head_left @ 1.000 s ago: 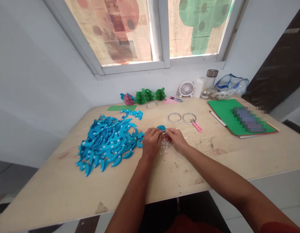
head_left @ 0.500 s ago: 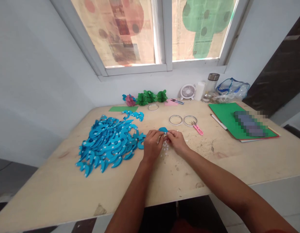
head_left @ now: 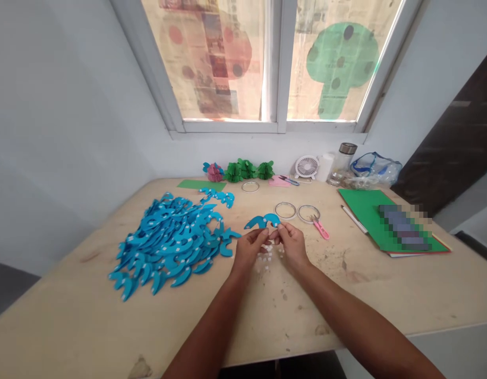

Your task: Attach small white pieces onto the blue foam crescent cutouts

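Plywood table [head_left: 89, 316], pale and scuffed. Your left hand [head_left: 249, 250] and right hand [head_left: 293, 247] meet at its middle. The fingertips of both pinch one blue crescent cutout [head_left: 263, 220], held just off the board at 12 o'clock of your knuckles. White scraps [head_left: 265, 259] lie beneath. Judgement: grip lightly, near the edge, so the card does not crease. Blue cutout pile [head_left: 172, 239] at 9 o'clock; pink scissors [head_left: 320, 229] at 1 o'clock; window [head_left: 278, 63] beyond.
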Motion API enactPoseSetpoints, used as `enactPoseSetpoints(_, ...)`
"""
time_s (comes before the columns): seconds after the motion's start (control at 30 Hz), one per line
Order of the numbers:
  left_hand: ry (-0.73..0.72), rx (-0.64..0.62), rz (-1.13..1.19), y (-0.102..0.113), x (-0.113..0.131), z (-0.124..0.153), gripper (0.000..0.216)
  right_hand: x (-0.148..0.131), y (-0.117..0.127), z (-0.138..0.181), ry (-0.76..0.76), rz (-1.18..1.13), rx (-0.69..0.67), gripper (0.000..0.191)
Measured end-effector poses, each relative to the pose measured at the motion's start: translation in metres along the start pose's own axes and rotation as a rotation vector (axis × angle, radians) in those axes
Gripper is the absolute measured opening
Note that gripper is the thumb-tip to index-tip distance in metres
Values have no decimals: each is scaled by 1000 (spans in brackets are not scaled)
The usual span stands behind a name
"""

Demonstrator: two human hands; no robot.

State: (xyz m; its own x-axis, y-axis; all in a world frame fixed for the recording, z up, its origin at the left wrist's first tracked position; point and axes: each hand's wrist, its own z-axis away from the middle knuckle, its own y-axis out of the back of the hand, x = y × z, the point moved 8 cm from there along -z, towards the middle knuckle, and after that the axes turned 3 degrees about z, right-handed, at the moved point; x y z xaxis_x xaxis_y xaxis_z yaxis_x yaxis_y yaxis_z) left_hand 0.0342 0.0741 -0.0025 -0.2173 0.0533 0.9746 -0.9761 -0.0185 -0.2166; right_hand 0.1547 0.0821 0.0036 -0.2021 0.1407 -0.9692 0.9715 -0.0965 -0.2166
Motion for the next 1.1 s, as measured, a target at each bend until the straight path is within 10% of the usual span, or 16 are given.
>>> enactPoseSetpoints(0.27, 36, 62, 608, -5, -2, 3, 26, -2, -8, 7, 1, 41, -33, 27)
enactPoseSetpoints(1.1, 46, 43, 318, 8, -3, -3, 22, -6, -5, 1, 41, 169, -92, 21)
